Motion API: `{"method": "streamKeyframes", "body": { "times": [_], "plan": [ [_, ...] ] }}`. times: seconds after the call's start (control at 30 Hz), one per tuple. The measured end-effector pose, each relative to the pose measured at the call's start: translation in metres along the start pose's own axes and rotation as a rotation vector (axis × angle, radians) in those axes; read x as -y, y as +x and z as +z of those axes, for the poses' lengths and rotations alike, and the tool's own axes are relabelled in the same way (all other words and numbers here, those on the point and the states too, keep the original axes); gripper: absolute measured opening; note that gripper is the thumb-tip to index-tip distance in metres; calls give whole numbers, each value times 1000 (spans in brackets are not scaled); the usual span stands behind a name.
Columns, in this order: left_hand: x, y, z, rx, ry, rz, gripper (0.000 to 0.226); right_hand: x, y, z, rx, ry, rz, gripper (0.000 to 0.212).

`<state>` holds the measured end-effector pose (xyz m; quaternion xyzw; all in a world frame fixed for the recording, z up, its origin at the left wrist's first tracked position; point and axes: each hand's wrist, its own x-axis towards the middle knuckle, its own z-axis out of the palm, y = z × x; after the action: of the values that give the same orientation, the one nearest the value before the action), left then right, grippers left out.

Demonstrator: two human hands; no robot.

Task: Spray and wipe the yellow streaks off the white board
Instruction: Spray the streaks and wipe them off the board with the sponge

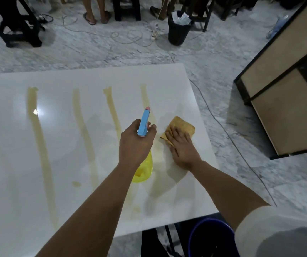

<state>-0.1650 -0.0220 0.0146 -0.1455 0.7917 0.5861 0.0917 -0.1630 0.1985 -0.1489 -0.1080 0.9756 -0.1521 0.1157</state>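
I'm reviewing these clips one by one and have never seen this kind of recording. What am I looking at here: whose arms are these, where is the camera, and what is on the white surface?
There is no machine here. One camera sits on a person's head and looks forward and down, so the two bare arms reaching in from the bottom are that person's own.

The left hand grips a spray bottle with a yellow body and a blue trigger head, aimed away over the white board. The right hand lies flat, fingers straight, pressing a yellowish-brown cloth onto the board near its right edge.

Several long yellow streaks run along the board.

Beyond it are a marble floor, a black bin, cables and other people's feet.
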Motion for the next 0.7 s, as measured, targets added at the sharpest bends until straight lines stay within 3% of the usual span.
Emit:
{"method": "streamKeyframes", "body": {
  "times": [0.43,0.57,0.63,0.7],
  "plan": [
    [76,-172,-51,77,93,57,15,79,-232,76,-18,-18,2,61],
    [85,-203,-67,96,129,63,16,98,-283,82,-8,182,14,55],
    [83,-210,-73,89,127,59,17,110,-304,77,131,223,28,55],
    [79,-214,-79,84,104,52,19,106,-327,86,371,158,61,56]
  ]
}}
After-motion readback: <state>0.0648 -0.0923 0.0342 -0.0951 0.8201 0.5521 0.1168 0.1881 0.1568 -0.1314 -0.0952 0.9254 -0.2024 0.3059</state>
